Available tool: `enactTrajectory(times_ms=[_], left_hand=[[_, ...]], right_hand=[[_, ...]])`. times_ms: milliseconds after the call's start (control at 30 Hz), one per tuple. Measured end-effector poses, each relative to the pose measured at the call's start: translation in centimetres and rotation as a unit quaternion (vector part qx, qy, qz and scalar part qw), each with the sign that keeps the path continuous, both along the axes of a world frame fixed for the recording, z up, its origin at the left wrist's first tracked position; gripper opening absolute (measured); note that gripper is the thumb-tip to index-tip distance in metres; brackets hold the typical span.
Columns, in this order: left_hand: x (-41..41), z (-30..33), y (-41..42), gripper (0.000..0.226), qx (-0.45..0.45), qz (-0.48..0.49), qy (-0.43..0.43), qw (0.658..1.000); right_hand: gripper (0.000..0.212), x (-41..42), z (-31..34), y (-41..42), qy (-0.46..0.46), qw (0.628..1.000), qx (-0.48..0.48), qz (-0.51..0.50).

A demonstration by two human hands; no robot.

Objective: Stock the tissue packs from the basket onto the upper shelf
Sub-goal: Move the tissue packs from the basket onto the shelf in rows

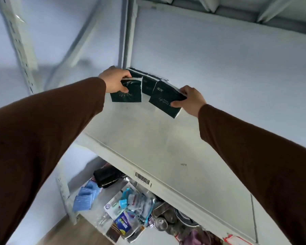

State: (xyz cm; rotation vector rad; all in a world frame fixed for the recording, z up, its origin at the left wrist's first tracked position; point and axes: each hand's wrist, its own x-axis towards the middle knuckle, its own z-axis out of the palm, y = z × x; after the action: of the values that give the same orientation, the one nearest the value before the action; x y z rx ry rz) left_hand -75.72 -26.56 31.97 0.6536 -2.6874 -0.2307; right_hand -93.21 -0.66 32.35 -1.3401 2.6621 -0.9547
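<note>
Both my arms, in brown sleeves, reach up over the white upper shelf [159, 149]. My left hand [116, 82] grips a dark green tissue pack [128, 93] by its top edge, near the shelf's back left corner. In my right hand [191, 99] is a second dark green tissue pack [163, 101], held by its right side and tilted. Between and behind them, a few more dark tissue packs [147, 84] stand against the back wall. The basket is out of view.
A white upright post [128, 32] rises at the shelf's back left corner, and another shelf's underside [237, 13] hangs above. The lower shelf holds blue sponges [86, 197], a black pouch [105, 176] and several plastic-wrapped items [131, 207]. A barcode label [142, 179] marks the shelf's front edge.
</note>
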Motion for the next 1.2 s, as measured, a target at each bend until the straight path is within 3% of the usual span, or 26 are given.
enactTrajectory(times_ms=[133,300,700,967,1200], left_hand=[[-2.7,0.3,-5.1,0.059,-0.049,0.025,0.003,0.998],[-6.5,-0.6,-10.4,0.055,-0.038,-0.021,-0.037,0.998],[-13.7,-2.2,-17.7,0.050,-0.121,-0.083,-0.051,0.988],[-14.6,-3.3,-18.6,0.055,-0.164,-0.120,0.025,0.979],[-10.3,-5.5,-15.8,0.032,-0.105,-0.117,0.112,0.981]], right_hand=[[0.050,-1.3,-0.4,-3.6,0.036,0.999,0.012,-0.029],[0.051,-3.5,-1.3,-8.2,0.039,0.996,0.034,-0.070],[0.051,-6.3,-2.6,-15.3,0.045,0.990,0.048,-0.123],[0.051,-7.9,-2.7,-18.3,0.052,0.989,0.035,-0.132],[0.053,-8.0,-3.7,-20.5,0.077,0.986,0.044,-0.140]])
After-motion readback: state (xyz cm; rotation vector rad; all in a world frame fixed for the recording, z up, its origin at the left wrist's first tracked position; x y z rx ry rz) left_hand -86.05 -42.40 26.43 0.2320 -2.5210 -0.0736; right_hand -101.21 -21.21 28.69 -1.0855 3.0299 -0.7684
